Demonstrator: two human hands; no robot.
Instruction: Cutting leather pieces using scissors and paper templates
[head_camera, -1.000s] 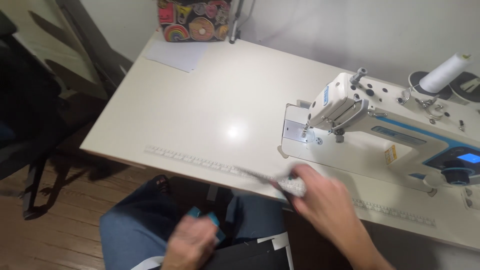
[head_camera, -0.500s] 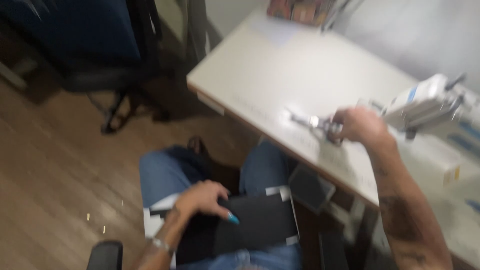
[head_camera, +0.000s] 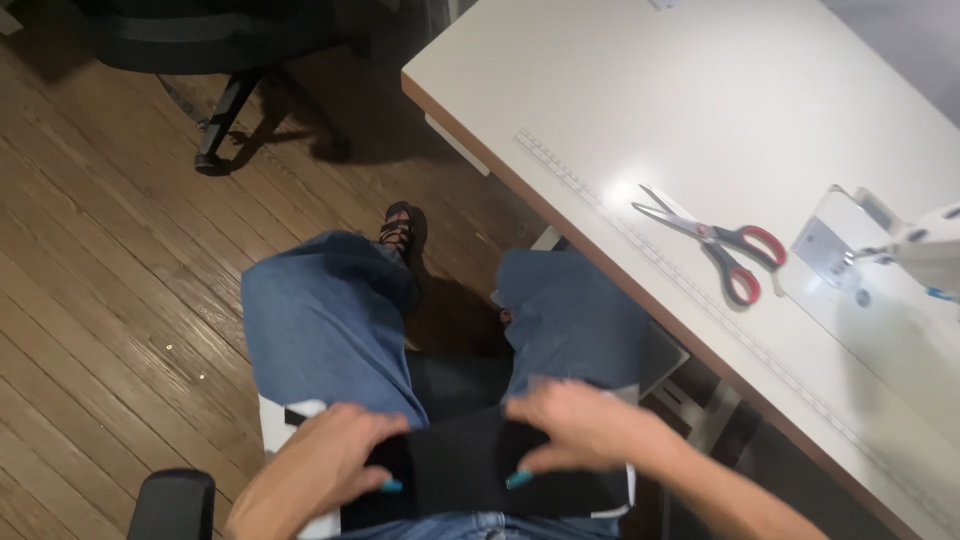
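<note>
Both hands rest on a flat black fabric piece (head_camera: 470, 470) across the lap, its long axis running left to right. Left hand (head_camera: 330, 460) presses its left end, fingers curled down; right hand (head_camera: 580, 430) lies flat, fingers spread. At two o'clock, red-handled scissors (head_camera: 720, 245) lie on the white surface (head_camera: 640, 90), blades pointing ten o'clock.

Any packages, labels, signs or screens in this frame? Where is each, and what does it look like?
No packages, signs or screens show.
Measuring strip: printed along the white table's front edge, a long thin band of fine grey marks.
Paper corner: at the table's far edge, small and pale, cut off by the frame; too little shows to tell what it is.
</note>
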